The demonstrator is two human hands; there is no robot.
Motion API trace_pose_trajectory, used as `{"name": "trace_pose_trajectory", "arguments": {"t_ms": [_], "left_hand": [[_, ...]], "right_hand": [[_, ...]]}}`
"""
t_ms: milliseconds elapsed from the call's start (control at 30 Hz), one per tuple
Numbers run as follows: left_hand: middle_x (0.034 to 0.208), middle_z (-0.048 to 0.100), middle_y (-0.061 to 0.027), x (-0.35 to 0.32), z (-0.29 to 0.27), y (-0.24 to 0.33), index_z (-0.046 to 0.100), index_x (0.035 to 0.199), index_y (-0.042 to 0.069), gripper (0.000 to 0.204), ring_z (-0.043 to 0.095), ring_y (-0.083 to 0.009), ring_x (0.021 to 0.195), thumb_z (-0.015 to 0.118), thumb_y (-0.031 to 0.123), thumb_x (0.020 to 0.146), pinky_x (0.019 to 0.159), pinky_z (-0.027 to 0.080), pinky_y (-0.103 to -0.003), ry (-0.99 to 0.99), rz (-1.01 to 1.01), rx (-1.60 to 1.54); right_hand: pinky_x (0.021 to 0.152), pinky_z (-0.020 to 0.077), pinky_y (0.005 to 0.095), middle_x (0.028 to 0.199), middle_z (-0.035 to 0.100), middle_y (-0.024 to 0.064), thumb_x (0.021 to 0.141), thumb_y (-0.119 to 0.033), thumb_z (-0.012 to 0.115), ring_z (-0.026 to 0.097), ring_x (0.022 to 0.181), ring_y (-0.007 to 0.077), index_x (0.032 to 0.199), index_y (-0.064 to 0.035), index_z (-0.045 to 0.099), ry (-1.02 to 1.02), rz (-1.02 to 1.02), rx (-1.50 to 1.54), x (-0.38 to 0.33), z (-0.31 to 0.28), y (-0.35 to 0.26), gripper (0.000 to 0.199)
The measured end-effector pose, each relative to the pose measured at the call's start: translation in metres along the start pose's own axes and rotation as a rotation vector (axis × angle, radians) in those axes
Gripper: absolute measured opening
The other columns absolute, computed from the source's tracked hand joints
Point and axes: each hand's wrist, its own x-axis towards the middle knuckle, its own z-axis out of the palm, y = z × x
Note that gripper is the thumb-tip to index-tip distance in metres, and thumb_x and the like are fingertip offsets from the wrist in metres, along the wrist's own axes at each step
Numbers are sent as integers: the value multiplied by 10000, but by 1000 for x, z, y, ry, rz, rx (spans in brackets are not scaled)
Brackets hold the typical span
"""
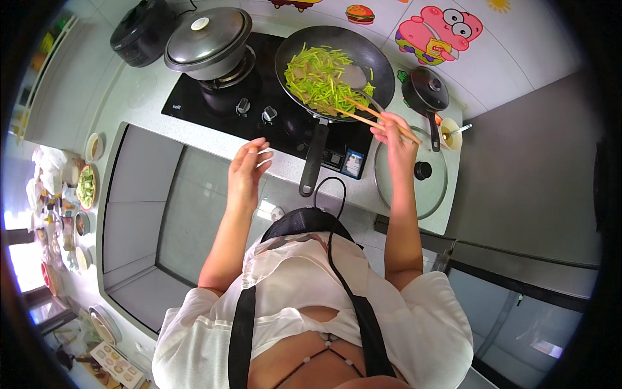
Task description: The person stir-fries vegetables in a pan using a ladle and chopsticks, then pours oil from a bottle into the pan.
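My right hand (396, 139) grips a pair of wooden chopsticks (370, 117), their tips in the food at the near right side of the wok. Chopped green stems (317, 74) mixed with brownish bits fill much of the dark wok (382, 68), which sits on the right burner. A greyish rounded utensil head (353, 76) lies among the food, its handle partly hidden. Toward me points the wok's long black handle (315, 159), untouched. My left hand (246, 167) is raised before the counter edge, holding nothing, with fingers loosely bent and apart.
A lidded grey pot (207, 45) stands on the left burner of the black cooktop (214, 107), beside a black rice cooker (139, 35). On the right are a glass lid (405, 175), a small lidded pan (426, 91) and a cup with a spoon (450, 136). Dishes line the left counter.
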Motion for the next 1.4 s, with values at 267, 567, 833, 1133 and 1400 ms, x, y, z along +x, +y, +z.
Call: {"name": "trace_pose_trajectory", "arguments": {"t_ms": [267, 567, 833, 1133, 1400], "left_hand": [[985, 580, -42, -4, -26, 5, 537, 1064, 35, 254, 562, -112, 835, 457, 217, 907, 757, 449, -239, 101, 23, -49], [957, 589, -30, -7, -46, -2, 550, 1037, 38, 229, 563, -92, 805, 453, 202, 909, 737, 458, -230, 167, 7, -68], [955, 592, -37, -5, -48, -7, 547, 1039, 39, 229, 567, -100, 800, 459, 203, 907, 732, 461, -231, 166, 4, -85], [972, 584, -48, -6, -44, -6, 542, 1040, 38, 228, 563, -118, 810, 461, 202, 904, 739, 454, -246, 191, -4, -67], [972, 582, -42, -13, -49, -6, 540, 1039, 44, 228, 560, -116, 807, 462, 211, 905, 738, 451, -249, 225, 21, -76]], "right_hand": [[516, 487, 224, 734, 608, 64, 829, -108, 492, 595, 595, 106, 902, -32, 622, -125, 80, -255, 32, 33, 12, 168], [572, 467, 228, 777, 634, 91, 863, -175, 476, 628, 673, 140, 930, 19, 599, -118, 112, -206, 24, 27, 15, 239], [599, 476, 225, 845, 640, 102, 876, -187, 473, 636, 725, 144, 983, 26, 585, -137, 134, -231, 20, 15, 8, 264], [647, 517, 259, 892, 623, 158, 882, -193, 441, 646, 760, 215, 970, 40, 571, -5, 225, 121, 28, -5, 15, 281], [672, 545, 323, 920, 609, 199, 903, -296, 402, 637, 800, 274, 1075, 37, 492, -140, 413, 789, 13, -46, 0, 386]]}}
